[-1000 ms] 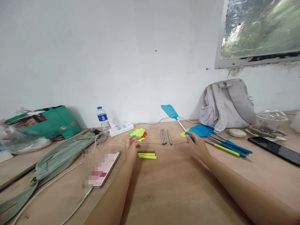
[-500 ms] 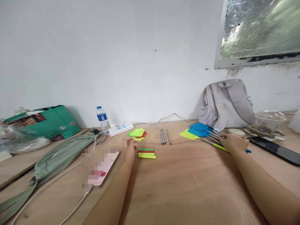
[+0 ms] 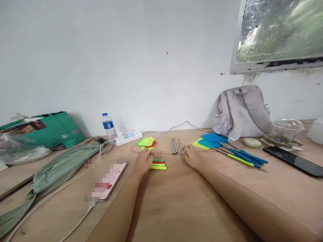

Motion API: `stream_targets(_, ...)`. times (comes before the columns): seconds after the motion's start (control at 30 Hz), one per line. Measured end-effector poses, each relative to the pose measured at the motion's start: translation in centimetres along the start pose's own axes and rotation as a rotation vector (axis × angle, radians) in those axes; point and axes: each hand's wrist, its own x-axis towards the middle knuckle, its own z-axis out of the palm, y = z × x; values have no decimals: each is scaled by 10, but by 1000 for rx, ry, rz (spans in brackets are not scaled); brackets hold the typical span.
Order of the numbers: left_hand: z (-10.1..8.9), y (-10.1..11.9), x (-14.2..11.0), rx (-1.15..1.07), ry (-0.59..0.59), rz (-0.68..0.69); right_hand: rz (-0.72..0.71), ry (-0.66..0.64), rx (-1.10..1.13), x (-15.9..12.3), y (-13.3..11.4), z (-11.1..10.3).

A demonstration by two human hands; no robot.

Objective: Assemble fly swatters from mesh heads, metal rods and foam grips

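Note:
My left hand (image 3: 145, 159), fingers loosely bent and holding nothing I can see, rests over the left ends of the green, red and yellow plastic handles (image 3: 158, 165). Just behind it lie the green, yellow and red mesh fly swatter heads (image 3: 148, 142) in a small pile. My right hand (image 3: 192, 156) lies low on the table with its fingers apart, the fingertips beside a single metal rod (image 3: 180, 146). Several more metal rods (image 3: 174, 146) lie side by side to its left. Assembled fly swatters with blue heads (image 3: 213, 139) and one with a yellow handle (image 3: 241, 160) lie to the right.
A grey backpack (image 3: 243, 111) leans on the wall, with a white oval case (image 3: 251, 142), black phone (image 3: 294, 161) and clear plastic bowl (image 3: 287, 129) nearby. Leftward are a lit phone (image 3: 111, 185) on a cable, a power strip (image 3: 129, 137), water bottle (image 3: 108, 126) and green bag (image 3: 58, 131).
My right hand has let go of the fly swatters on the right and moved left to the single metal rod. My left hand has shifted slightly right, over the handle ends.

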Motion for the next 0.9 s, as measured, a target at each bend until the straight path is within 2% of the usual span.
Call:
stream_targets(0.13, 5, 14, -10, 438, -451, 263, 62, -38, 21, 14, -2, 7)
stream_targets(0.27, 8, 20, -16, 540, -636, 367, 164, -9, 55, 14, 7, 8)
stream_targets(0.37, 8, 18, -17, 571, -679, 407, 242, 41, 122, 10, 15, 6)
stream_targets(0.47, 7, 14, -16, 573, -669, 416, 287, 111, 243, 9, 24, 4)
stream_targets(0.7, 6, 10, -14, 550, -667, 420, 435, 334, 651, 16, 41, 6)
stream_targets(0.8, 6, 13, -14, 544, -673, 446, 441, 397, 847, 19, 43, 2)
stream_targets(0.9, 6, 14, -15, 532, -690, 468, 396, 390, 1001, 20, 39, -4)
